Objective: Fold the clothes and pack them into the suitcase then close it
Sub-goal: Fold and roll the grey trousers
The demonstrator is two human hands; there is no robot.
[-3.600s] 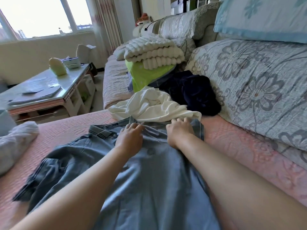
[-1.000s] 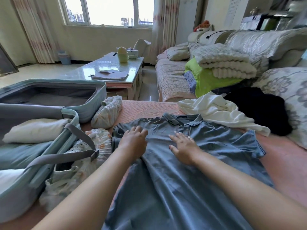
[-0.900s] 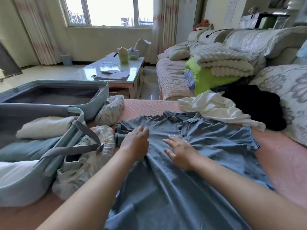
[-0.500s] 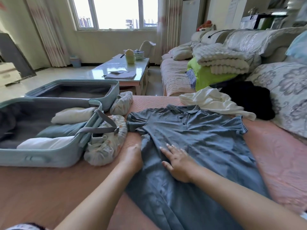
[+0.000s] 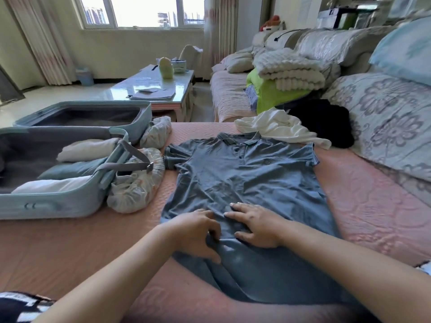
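A blue-grey polo shirt (image 5: 245, 173) lies spread front-up on the pink sofa cover, collar away from me. My left hand (image 5: 196, 231) rests on its lower left part, fingers bent on the cloth. My right hand (image 5: 254, 223) presses flat beside it, fingers spread. The open light-blue suitcase (image 5: 53, 206) stands at the left with folded white and teal clothes inside. A white garment (image 5: 279, 128) and a dark garment (image 5: 326, 124) lie crumpled past the shirt's collar.
Two patterned cloth bundles (image 5: 137, 183) lie between suitcase and shirt. Floral cushions (image 5: 384, 122) line the right. A stack of folded blankets (image 5: 286, 75) sits further along the sofa. A glass coffee table (image 5: 154, 89) stands beyond the suitcase.
Both hands have slid down the shirt from near the collar to its lower part, smoothing it flat. My view has pulled back, bringing the whole shirt and suitcase into sight.
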